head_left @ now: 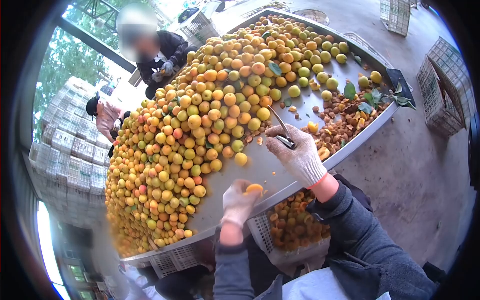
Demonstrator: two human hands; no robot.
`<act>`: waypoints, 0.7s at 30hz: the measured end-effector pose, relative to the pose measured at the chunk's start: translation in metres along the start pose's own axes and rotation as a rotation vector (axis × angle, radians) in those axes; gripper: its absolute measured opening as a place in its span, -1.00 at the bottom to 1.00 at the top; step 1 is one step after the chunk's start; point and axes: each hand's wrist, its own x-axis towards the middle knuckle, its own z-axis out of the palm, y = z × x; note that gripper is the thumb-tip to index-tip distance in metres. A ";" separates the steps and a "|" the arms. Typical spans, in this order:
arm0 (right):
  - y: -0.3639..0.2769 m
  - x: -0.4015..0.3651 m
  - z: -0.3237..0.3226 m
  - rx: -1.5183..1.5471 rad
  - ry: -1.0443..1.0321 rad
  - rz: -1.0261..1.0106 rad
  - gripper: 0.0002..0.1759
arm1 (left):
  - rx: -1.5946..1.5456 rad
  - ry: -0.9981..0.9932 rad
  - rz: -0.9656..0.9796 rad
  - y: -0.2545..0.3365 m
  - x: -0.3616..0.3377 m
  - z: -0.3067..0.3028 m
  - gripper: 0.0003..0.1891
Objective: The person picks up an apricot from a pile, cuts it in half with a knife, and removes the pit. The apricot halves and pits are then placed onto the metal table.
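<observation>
My left hand point(237, 202), in a white knit glove, holds an orange apricot piece point(254, 189) at the near rim of the metal table point(260, 167). My right hand point(295, 152), also gloved, grips a curved metal blade point(281, 126) that points up over the table. A large heap of yellow and orange apricots point(200, 125) covers most of the table to the left of both hands. A pile of brown pits point(340, 122) lies just right of my right hand. Below the rim, between my arms, a white crate point(295, 230) holds halved apricots.
Green leaves point(370, 97) lie among the pits at the table's right end. Two other people point(160, 57) work at the far side of the table. Stacked white crates point(67, 145) stand at left, and more crates point(442, 87) sit on the concrete floor at right.
</observation>
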 end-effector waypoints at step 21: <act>-0.033 0.005 -0.038 0.555 0.013 0.411 -0.83 | 0.580 0.023 0.047 0.014 0.114 0.030 -0.55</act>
